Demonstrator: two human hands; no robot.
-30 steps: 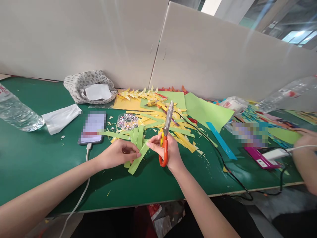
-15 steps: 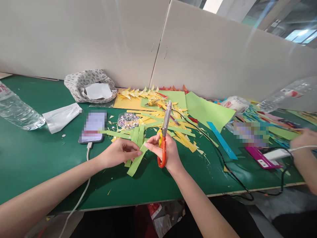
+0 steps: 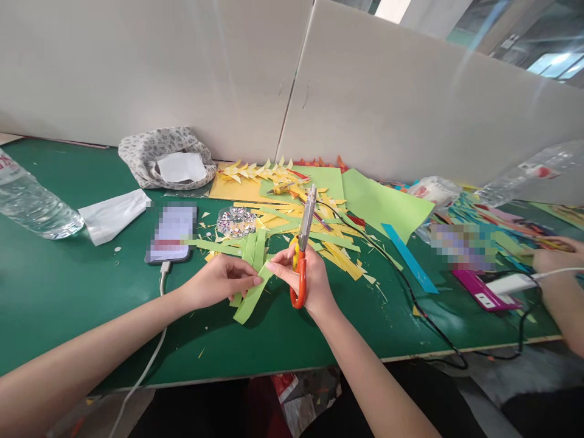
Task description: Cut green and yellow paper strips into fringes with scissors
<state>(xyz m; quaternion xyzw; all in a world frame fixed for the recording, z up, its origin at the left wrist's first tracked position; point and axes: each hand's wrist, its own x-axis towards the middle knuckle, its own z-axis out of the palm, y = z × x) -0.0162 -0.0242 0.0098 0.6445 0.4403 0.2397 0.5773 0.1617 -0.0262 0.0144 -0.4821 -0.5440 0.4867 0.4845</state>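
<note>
Between thumb and fingers, my left hand [image 3: 223, 281] pinches a light green paper strip [image 3: 249, 306]. My right hand [image 3: 314, 283] holds scissors [image 3: 305, 243] with an orange and yellow handle, blades pointing up and away, and its thumb and forefinger also grip the upper end of the same strip. More green strips [image 3: 255, 250] lie just behind my fingers. Beyond them is a heap of yellow paper strips [image 3: 340, 258]. A clear bag of small shiny pieces [image 3: 236, 222] sits left of the heap.
A phone [image 3: 173, 231] on a white cable lies left, near a water bottle [image 3: 36, 201] and a patterned cloth pouch [image 3: 166, 158]. Green sheets [image 3: 387, 204] and a blue strip [image 3: 409, 258] lie right. A black cord runs to a magenta power strip [image 3: 483, 291]. Another person's hand [image 3: 559, 261] is far right.
My hands, the strip and the scissors stay almost still. At the far right, the other person's hand has shifted slightly, with its fingers now over the paper strips.
</note>
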